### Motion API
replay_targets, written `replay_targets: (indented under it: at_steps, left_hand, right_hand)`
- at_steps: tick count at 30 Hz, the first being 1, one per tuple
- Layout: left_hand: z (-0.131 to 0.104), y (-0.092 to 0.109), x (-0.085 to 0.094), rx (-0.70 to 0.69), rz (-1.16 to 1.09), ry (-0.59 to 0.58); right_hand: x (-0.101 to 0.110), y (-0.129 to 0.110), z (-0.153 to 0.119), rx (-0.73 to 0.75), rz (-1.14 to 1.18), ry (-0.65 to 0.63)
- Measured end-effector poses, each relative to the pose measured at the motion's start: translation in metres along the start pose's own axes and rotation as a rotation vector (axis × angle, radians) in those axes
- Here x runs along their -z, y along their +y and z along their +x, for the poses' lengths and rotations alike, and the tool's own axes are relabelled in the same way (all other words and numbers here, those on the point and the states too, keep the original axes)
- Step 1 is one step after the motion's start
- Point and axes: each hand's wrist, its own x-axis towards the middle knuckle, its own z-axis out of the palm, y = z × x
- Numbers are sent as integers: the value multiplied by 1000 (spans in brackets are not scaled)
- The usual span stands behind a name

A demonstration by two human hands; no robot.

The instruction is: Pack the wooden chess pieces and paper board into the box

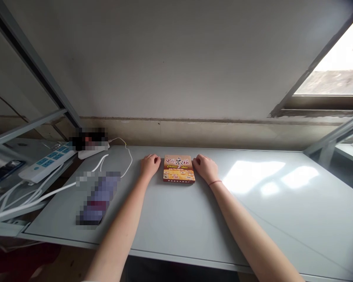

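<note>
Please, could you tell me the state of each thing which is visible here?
Chess box: closed, lying flat, cover up.
Left hand: loosely curled, resting on the desk.
Right hand: loosely curled, resting likewise.
Power strip: several sockets without plugs; power cannot be told.
Red bracelet: worn.
Window: unclear whether open.
Pixelated object: lying flat, otherwise unclear.

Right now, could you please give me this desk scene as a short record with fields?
Centre: Chinese chess box, lying flat on the grey desk
Left hand: loosely curled, beside the box, a small gap between
Right hand: loosely curled at the box's other side; contact unclear
Right wrist: thin reddish band
Desk's left part: pixelated object, unidentifiable
Far left: white power strip with blue socket panels
Upper right: window
</note>
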Motion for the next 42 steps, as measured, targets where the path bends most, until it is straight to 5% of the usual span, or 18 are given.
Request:
replay_targets:
  at_steps: [42]
  left_hand:
    - [0,-3,1,-23,-8,-16]
  right_hand:
    - [2,3,-2,28,91,6]
